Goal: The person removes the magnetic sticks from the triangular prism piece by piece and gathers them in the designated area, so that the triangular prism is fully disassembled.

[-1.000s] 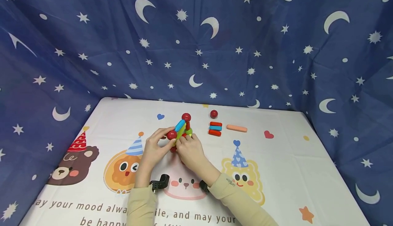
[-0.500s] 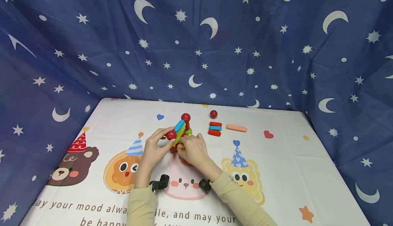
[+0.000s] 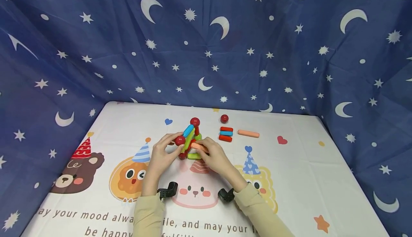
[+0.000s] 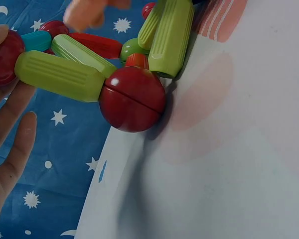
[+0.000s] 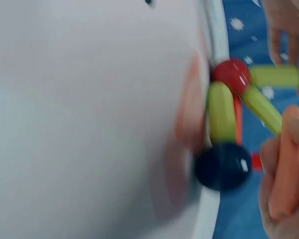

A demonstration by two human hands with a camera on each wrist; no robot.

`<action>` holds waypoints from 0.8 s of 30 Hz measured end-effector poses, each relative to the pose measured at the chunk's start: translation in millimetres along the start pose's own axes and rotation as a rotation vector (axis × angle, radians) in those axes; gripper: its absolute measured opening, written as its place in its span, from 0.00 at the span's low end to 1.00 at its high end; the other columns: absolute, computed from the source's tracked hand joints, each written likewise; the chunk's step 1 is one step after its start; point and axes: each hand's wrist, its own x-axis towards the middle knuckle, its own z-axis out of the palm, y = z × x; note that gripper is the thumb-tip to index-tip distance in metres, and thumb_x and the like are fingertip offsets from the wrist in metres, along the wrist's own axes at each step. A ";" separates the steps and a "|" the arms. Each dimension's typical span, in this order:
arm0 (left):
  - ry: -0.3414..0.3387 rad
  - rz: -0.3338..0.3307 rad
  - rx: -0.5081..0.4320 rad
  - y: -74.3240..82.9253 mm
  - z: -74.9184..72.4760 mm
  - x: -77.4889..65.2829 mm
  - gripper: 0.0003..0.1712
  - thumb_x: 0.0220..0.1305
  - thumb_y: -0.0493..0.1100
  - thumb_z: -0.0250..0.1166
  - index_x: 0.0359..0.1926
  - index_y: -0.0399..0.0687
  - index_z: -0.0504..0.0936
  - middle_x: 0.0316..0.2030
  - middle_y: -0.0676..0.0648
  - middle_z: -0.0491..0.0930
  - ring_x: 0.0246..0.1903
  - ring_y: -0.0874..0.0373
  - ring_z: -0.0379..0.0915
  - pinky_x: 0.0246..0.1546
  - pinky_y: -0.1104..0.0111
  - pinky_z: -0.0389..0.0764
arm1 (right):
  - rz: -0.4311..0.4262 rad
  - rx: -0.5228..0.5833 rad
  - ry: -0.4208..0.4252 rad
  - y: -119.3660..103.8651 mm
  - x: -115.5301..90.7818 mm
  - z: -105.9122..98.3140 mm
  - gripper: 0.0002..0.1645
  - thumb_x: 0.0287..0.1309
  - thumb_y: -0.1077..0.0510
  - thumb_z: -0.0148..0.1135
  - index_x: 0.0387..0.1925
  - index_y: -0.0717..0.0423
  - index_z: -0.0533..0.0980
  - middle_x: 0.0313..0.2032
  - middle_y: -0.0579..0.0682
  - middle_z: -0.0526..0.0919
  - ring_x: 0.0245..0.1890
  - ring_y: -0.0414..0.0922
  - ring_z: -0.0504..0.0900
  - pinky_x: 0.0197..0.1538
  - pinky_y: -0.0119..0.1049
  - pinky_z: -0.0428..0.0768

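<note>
A frame of magnetic balls and sticks stands on the table. My left hand (image 3: pixel 164 154) holds its raised red ball (image 3: pixel 180 140) between thumb and fingers. From that ball a blue stick (image 3: pixel 188 130) runs to another red ball (image 3: pixel 195 122), and yellow-green sticks (image 4: pixel 60 75) run downward. A lower red ball (image 4: pixel 132 98) rests on the table with a yellow-green stick (image 5: pixel 222 112) reaching to a dark blue ball (image 5: pixel 223 167). My right hand (image 3: pixel 217 156) pinches an orange stick (image 3: pixel 199 147) just right of the frame. In the head view this hand hides the dark ball.
Behind and to the right lie a loose red ball (image 3: pixel 224 118), two red sticks (image 3: pixel 225 138) with a blue stick (image 3: pixel 226 133) between them, and another orange stick (image 3: pixel 248 133). A blue star-patterned curtain (image 3: pixel 206 51) rises at the table's back edge.
My right hand has moved right, away from the frame, with the orange stick now plainly seen in its fingers. A low yellow-green stick has come into view. My left hand stays put.
</note>
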 end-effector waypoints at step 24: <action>-0.014 -0.025 -0.041 -0.9 0.4 -1.3 0.25 0.57 0.36 0.69 0.56 0.55 0.80 0.48 0.50 0.82 0.44 0.58 0.76 0.49 0.58 0.81 | 0.106 0.043 0.042 100.8 -23.9 -103.4 0.16 0.57 0.64 0.65 0.48 0.60 0.80 0.53 0.58 0.79 0.52 0.53 0.76 0.49 0.33 0.77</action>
